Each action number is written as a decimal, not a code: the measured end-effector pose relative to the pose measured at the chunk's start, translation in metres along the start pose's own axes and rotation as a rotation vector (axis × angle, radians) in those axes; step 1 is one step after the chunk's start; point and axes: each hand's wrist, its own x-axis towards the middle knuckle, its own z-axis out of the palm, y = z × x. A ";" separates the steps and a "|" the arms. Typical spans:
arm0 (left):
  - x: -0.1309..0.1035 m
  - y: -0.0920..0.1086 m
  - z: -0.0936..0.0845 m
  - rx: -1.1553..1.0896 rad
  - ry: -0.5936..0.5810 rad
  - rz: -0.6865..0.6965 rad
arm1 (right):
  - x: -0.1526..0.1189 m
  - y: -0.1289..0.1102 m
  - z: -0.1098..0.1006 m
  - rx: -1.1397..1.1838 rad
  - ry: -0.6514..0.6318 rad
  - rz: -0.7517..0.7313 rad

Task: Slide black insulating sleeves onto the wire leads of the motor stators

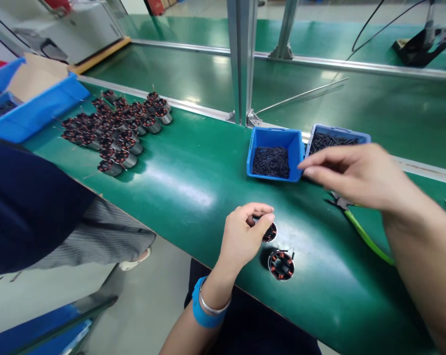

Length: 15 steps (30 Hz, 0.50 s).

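Observation:
My left hand (245,234), with a blue band at the wrist, is closed on a round stator with copper windings (270,232) standing on the green table. Just below it stands a second stator (281,265), a short black sleeve sticking up at its rim. My right hand (352,172) hovers beside the blue bin (295,173) of thin black pieces, thumb and forefinger nearly together; whatever they may hold is too small to make out. Behind that hand is a paler bin (341,132) of black tubes. Green-handled cutters (366,240) lie under my right forearm.
Many stators (115,125) are grouped on the table at the left, near a large blue bin (41,106). A person (34,207) stands at the left edge. A metal post (242,59) rises behind the bins, with a thin rod (300,96) beside it.

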 end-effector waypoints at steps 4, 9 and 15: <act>0.001 0.000 0.000 -0.038 -0.012 0.012 | -0.011 -0.026 0.028 0.194 -0.337 -0.152; 0.001 0.000 0.001 -0.037 -0.015 0.027 | -0.007 -0.026 0.040 0.172 -0.341 -0.166; 0.001 0.001 0.000 -0.013 -0.018 0.030 | -0.005 -0.026 0.039 0.196 -0.340 -0.143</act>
